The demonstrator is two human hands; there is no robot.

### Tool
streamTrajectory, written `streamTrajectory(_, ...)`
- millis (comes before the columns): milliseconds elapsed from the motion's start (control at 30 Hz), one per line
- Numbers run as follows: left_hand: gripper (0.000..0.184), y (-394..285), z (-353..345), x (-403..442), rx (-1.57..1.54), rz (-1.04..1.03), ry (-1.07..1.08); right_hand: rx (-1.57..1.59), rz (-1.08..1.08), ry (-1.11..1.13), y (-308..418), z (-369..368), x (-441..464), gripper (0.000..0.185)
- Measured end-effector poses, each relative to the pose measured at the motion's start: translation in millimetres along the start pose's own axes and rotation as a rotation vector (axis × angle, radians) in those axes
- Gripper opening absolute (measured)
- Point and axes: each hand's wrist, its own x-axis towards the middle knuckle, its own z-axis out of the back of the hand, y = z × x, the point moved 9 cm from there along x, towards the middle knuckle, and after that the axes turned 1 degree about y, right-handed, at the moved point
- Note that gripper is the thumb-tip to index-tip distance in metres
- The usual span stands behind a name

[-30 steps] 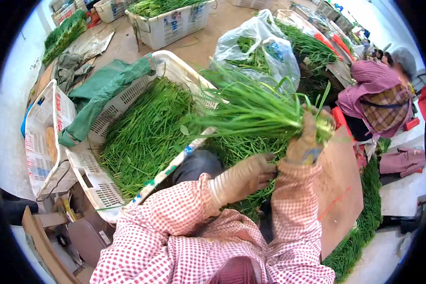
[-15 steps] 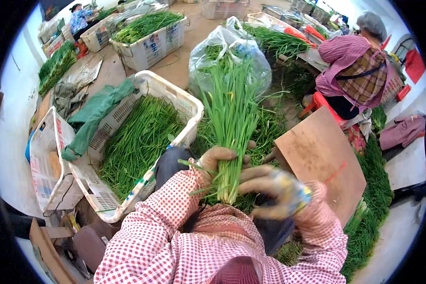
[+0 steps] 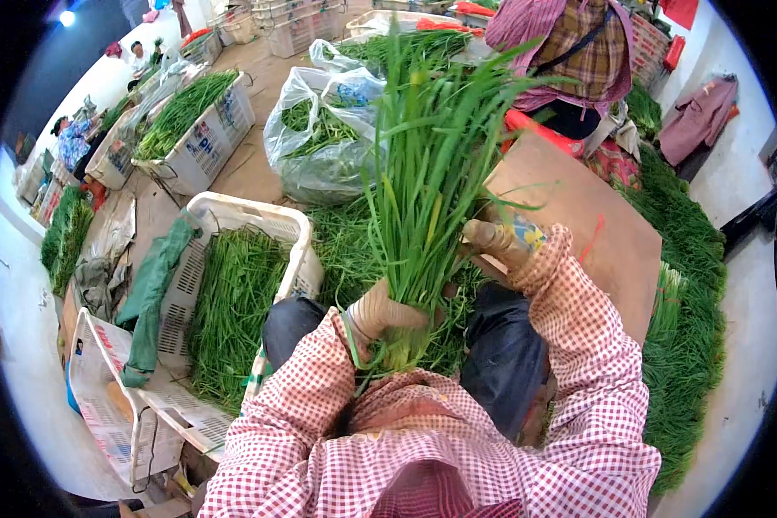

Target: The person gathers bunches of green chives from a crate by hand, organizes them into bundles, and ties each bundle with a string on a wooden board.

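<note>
The left hand (image 3: 387, 312), gloved, is wrapped around the lower stalks of an upright bunch of long green leaves (image 3: 432, 164). The right hand (image 3: 499, 242), also gloved, is beside the bunch's right edge, its fingers curled; whether they pinch any leaves cannot be told. The bunch rises before the person's checked shirt (image 3: 276, 432), between a white plastic crate (image 3: 298, 233) of greens and a brown board (image 3: 609, 224), partly overlapping a clear plastic bag (image 3: 319, 177).
</note>
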Motion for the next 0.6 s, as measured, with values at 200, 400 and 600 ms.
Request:
streamTrajectory(200,0.057,28.3,19.8,-10.1,-0.179,0.012,-0.166,0.132,0.201,-0.438,31.2,19.7,-17.9,0.037)
streamTrajectory(400,0.047,43.7,13.0,-5.9,-0.074,-0.013,-0.168,-1.099,0.439,-0.372,78.0,-41.7,-11.3,0.039)
streamTrajectory(600,0.039,31.2,10.4,-15.5,-0.042,-0.053,-0.19,-1.005,0.217,-0.208,41.1,-43.0,12.2,0.035)
